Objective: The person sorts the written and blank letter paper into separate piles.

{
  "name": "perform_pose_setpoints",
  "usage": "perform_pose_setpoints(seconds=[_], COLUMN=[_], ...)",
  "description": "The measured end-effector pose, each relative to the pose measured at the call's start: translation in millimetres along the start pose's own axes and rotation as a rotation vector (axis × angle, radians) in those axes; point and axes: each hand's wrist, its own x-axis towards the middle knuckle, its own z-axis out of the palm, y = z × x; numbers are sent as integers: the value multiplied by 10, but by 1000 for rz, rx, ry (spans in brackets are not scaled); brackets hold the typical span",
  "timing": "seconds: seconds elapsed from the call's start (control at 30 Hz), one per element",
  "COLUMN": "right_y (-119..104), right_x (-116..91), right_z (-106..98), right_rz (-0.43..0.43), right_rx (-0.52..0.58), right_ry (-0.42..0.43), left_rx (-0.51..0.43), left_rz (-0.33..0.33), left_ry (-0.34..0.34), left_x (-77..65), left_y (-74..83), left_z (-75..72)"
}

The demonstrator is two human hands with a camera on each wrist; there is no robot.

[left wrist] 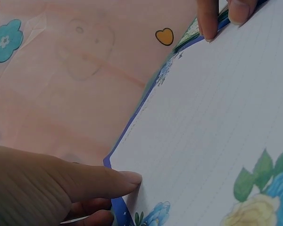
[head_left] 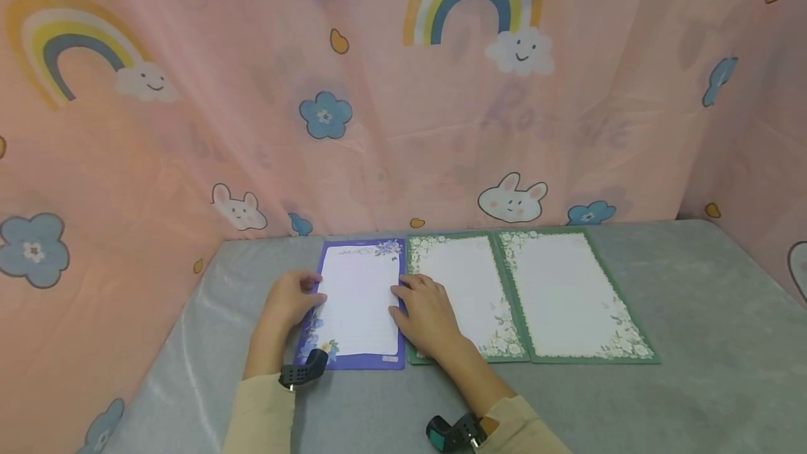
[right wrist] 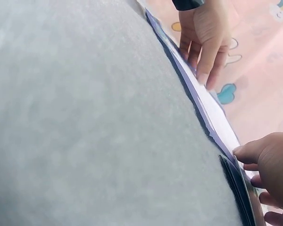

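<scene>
A purple-bordered sheet of letter paper (head_left: 359,300) with blue flowers in its corners lies on the grey cloth. My left hand (head_left: 291,298) pinches its left edge; in the left wrist view the thumb (left wrist: 127,181) overlaps the white face, with the other fingers at the border. On the opposite edge rests my right hand (head_left: 429,314), its fingertips touching the purple border. Two green-bordered sheets with white flowers lie alongside: the nearer one (head_left: 457,279) is partly covered by my right hand and wrist, the farther one (head_left: 567,286) is fully visible.
Grey cloth (head_left: 693,300) covers the table. Behind it and at both sides hangs a pink curtain (head_left: 391,125) printed with rainbows, rabbits and flowers. Dark wrist devices (head_left: 305,370) are strapped to both wrists. The papers lie side by side near the table's back edge.
</scene>
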Motion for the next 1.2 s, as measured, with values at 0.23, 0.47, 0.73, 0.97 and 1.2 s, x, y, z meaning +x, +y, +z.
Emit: perform_pose_setpoints(seconds=[0.23, 0.47, 0.73, 0.97, 1.2], right_y=[-6, 122, 429, 683, 881], right_x=[9, 48, 49, 18, -25], right_z=[-90, -228, -373, -491, -634], right_rz=[15, 92, 176, 249, 330], right_rx=[35, 123, 186, 291, 309], right_ry=[-1, -19, -29, 11, 28], left_rx=[-3, -10, 5, 40, 63], left_rz=[-11, -34, -36, 55, 108], left_ry=[-5, 1, 23, 47, 51], left_x=[-4, -8, -33, -43, -71], left_y=[12, 51, 109, 233, 450], left_z=[-13, -35, -45, -1, 238])
